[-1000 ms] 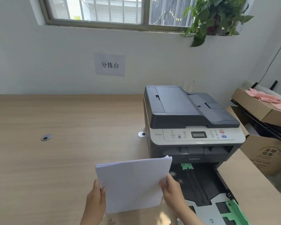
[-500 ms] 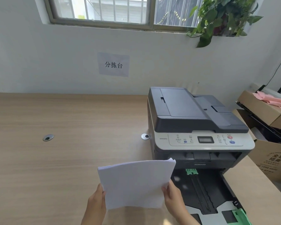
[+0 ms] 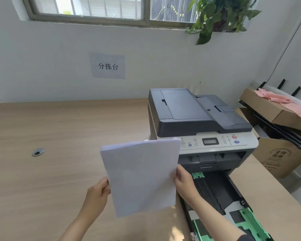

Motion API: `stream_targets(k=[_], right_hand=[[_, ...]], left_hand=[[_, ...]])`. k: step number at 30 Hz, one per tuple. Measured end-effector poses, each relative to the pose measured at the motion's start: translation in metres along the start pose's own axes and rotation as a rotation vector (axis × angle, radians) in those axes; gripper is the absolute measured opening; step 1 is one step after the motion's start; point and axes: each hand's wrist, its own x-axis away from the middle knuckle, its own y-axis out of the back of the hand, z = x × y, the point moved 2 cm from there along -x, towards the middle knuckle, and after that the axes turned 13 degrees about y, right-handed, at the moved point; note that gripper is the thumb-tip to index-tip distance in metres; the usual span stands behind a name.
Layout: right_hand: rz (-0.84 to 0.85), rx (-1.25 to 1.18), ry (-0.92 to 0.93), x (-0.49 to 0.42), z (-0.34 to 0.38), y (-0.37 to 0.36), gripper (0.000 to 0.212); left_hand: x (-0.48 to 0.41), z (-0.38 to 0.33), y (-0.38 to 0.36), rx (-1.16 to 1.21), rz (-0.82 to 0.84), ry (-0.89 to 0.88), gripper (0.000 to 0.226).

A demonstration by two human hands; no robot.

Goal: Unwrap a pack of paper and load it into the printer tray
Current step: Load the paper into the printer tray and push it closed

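A stack of white paper (image 3: 141,176) is held upright above the wooden table (image 3: 50,171), just left of the printer. My left hand (image 3: 97,193) grips its left edge and my right hand (image 3: 184,183) grips its right edge. The grey and white printer (image 3: 198,126) stands on the table at the right. Its black paper tray (image 3: 214,192) with green guides is pulled out toward me and lies open, with no paper seen inside. The stack's top right corner covers part of the printer's control panel. No wrapper is in view.
A cardboard box (image 3: 281,153) with black parts and a pink cloth stands right of the printer, beyond the table edge. A metal cable grommet (image 3: 38,152) sits in the table at left. A wall with a paper sign, a window and a hanging plant are behind.
The paper stack has risen higher in both hands and now overlaps the printer's front corner. Both hands have kept their grip on its edges.
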Motion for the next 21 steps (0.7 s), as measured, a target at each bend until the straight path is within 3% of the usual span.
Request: stream_targets(k=[3, 10, 15, 21], right_hand=[[-0.019, -0.073, 0.012, -0.011, 0.017, 0.019, 0.025], [-0.090, -0.147, -0.049, 0.001, 0.017, 0.079, 0.044], [-0.053, -0.229, -0.172, 0.039, -0.014, 0.123, 0.039], [-0.071, -0.367, -0.331, 0.081, -0.069, 0.175, 0.033]], left_hand=[[-0.008, -0.028, 0.007, 0.182, 0.193, 0.054, 0.035], [-0.002, -0.075, -0.032, 0.365, 0.483, 0.152, 0.036], [0.027, -0.082, -0.087, 0.372, 0.543, 0.254, 0.039], [0.058, -0.081, -0.162, 0.372, 0.527, 0.355, 0.061]])
